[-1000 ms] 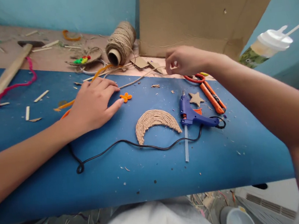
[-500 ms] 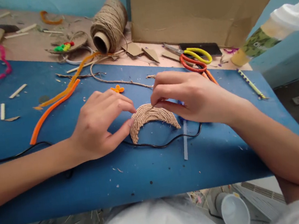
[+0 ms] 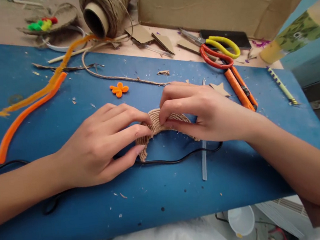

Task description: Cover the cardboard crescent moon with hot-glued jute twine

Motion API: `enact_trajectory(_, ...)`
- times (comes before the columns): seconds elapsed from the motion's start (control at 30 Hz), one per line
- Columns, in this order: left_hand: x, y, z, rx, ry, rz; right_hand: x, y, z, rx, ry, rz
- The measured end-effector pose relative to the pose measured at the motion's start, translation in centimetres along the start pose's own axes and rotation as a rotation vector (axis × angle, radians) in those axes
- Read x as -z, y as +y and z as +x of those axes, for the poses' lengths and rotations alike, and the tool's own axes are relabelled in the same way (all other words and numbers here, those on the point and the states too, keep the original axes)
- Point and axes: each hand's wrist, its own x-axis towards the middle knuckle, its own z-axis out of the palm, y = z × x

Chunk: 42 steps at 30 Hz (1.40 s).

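Note:
An arch of brown twine (image 3: 156, 117), laid in rows side by side, lies on the blue table mat (image 3: 81, 219). My left hand (image 3: 104, 142) rests at the arch's left side, its fingers apart and the fingertips touching the rows. My right hand (image 3: 196, 109) is closed in a pinch at the top of the arch, on what looks like a strand of twine; the fingertips mostly hide it. From the spool a loose length of twine (image 3: 125, 78) runs across the mat and passes out of sight behind my right hand. Beyond my hands lies an orange flower (image 3: 119, 89).
The twine spool (image 3: 106, 13), cardboard scraps (image 3: 142, 34) and scissors (image 3: 218, 52) lie at the back. Orange strips (image 3: 27, 109) are on the left. An orange-handled tool (image 3: 239, 90) and a patterned stick (image 3: 282, 85) lie right. A black cord (image 3: 171, 161) and clear strip (image 3: 204, 165) lie in front.
My left hand has come further onto the arch's left side. My right fingertips have lowered onto its top. The camera view has shifted closer, uncovering the orange flower and the orange-handled tool.

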Motion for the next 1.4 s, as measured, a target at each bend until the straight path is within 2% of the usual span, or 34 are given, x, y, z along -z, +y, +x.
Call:
enact_trajectory(0.17,-0.2,-0.2,0.1,-0.052,-0.008,-0.013,-0.6,0.6,-0.1,0.044,0.051,0.056)
enact_trajectory(0.53,-0.2,-0.7,-0.1,-0.167,-0.021,0.094,-1.4,-0.1,0.2,0.004,0.084,-0.045)
enact_trajectory(0.97,-0.3,-0.7,0.0,-0.155,-0.036,0.102,-1.6,-0.6,0.2,-0.032,0.094,-0.192)
enact_trajectory(1.23,0.2,-0.7,0.3,-0.175,-0.090,0.107,-1.9,-0.7,0.3,-0.038,0.108,-0.215)
enact_trajectory(1.4,0.0,-0.4,0.0,-0.094,-0.084,0.059,-1.8,-0.9,0.3,-0.059,0.085,-0.215)
